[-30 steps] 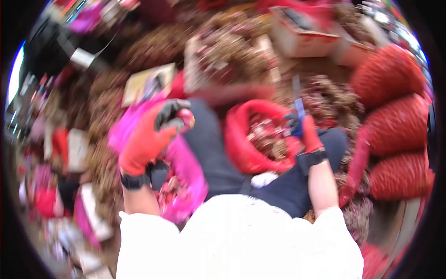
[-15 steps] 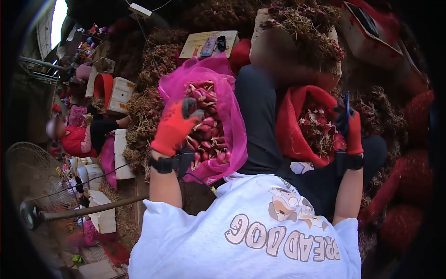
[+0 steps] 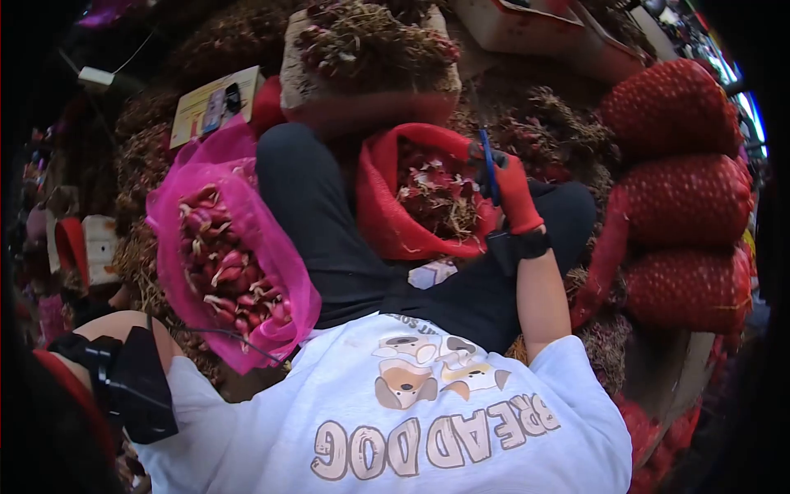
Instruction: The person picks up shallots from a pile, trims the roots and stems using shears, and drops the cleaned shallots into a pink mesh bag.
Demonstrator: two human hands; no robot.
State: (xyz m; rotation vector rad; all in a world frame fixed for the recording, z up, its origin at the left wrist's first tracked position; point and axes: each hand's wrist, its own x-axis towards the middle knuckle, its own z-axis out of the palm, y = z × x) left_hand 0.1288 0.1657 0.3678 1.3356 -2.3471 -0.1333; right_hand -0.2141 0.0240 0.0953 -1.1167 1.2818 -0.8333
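My right hand [image 3: 516,195], in a red and dark glove, is closed around a blue tool [image 3: 490,169] at the right rim of a red mesh bag [image 3: 374,202]. Inside that bag lie onion skins and dry trimmings [image 3: 436,193]. Only part of my left hand [image 3: 70,387] shows at the lower left edge, as a dark red glove strip beside a black wrist device [image 3: 140,387]; its fingers are hidden. A pink mesh bag [image 3: 169,222] left of my legs stands open, with many trimmed red shallots [image 3: 230,267] in it.
Untrimmed shallots with dry stalks [image 3: 362,41] lie on a pale block ahead. Several full red sacks [image 3: 687,193] are stacked at right. A yellowish board [image 3: 197,107] with a phone is at upper left. White bins [image 3: 522,29] stand at the top. A thin cable crosses the pink bag's lower end.
The view has swung right, bringing the stacked sacks into sight. My left hand has left the pink bag for the lower left edge. My right hand still holds the blue tool.
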